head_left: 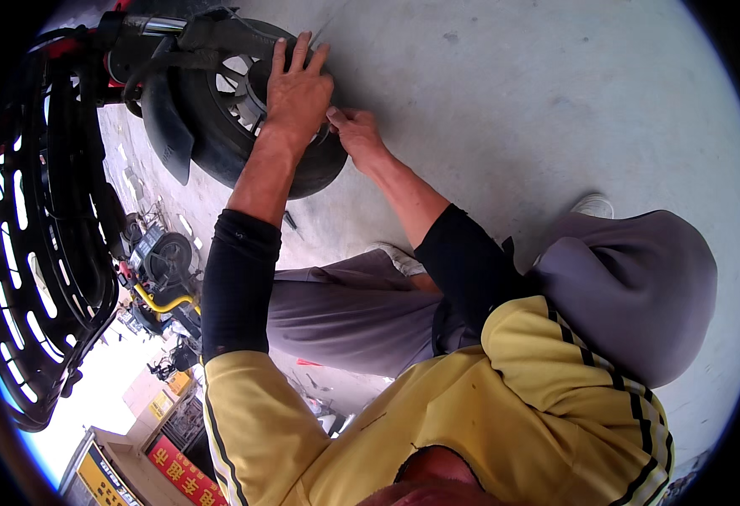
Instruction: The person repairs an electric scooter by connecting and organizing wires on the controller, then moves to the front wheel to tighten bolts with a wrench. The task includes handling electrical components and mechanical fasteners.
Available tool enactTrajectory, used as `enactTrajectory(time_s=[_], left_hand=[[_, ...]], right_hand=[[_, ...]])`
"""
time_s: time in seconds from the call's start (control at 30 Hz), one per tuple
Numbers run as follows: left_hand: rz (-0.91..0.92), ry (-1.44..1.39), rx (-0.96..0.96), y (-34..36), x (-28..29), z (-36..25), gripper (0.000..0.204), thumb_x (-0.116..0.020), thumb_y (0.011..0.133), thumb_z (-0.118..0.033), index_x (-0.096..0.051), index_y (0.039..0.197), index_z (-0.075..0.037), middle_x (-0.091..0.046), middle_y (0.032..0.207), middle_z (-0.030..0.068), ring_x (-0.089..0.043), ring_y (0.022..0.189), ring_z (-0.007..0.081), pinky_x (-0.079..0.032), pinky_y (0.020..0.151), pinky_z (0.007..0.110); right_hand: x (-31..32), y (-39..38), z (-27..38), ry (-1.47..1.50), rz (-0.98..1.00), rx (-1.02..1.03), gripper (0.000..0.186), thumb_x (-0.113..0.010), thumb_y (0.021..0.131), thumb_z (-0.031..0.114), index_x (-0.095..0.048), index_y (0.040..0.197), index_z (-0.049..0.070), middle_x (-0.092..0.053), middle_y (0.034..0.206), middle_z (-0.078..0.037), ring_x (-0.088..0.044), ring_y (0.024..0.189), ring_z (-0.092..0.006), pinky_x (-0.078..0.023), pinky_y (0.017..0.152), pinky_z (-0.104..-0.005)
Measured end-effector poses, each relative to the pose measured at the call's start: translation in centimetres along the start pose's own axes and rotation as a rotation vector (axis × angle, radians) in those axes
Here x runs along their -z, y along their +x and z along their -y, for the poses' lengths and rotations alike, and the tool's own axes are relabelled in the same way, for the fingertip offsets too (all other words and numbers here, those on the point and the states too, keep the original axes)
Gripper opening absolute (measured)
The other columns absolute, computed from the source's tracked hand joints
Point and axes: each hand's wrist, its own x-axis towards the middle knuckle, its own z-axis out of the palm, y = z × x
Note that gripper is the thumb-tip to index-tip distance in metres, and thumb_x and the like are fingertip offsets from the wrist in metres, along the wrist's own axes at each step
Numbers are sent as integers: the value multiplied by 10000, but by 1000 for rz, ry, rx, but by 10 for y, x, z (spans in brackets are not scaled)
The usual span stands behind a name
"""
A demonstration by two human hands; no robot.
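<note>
A black tyre (pixel 210 148) on a spoked wheel (pixel 239 97) fills the upper left, beneath a fork leg and a black mudguard (pixel 168 135). Across the wheel's right side lies my left hand (pixel 300 93), its fingers stretched out and apart over the hub side. Just right of it, my right hand (pixel 356 133) is closed in a pinch at the wheel's edge near the rim. Whatever sits between its thumb and finger is too small to make out. My left hand and forearm hide much of the wheel's middle.
A black slotted basket or rack (pixel 50 228) curves down the left side. Grey concrete floor (pixel 513 84) spreads to the right. Lower left, parked vehicles with a yellow bar (pixel 163 302) stand before a building with a red sign (pixel 183 472). My bent knee (pixel 640 287) is at right.
</note>
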Motion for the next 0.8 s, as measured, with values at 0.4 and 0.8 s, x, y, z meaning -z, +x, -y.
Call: enactTrajectory(time_s=[0.4,0.8], left_hand=[[7,-134,54,5,5,-2,255,-892,664,-126,-826,910,-141,-476,1635,43,-218,1620,326,-142,1313,605],[-67,-17,38,6,-8,3,338,-932,635,-246,-851,949,-153,-480,1633,44,-208,1622,323,-118,1304,640]], right_hand=[[-6,8,-15,27,-53,22,278,-674,1012,233,-752,1029,-34,-698,951,-49,-586,881,-164,-478,813,-321],[-19,-4,-17,53,-145,83,308,-690,988,244,-772,995,-52,-746,921,-96,-655,880,-186,-505,862,-369]])
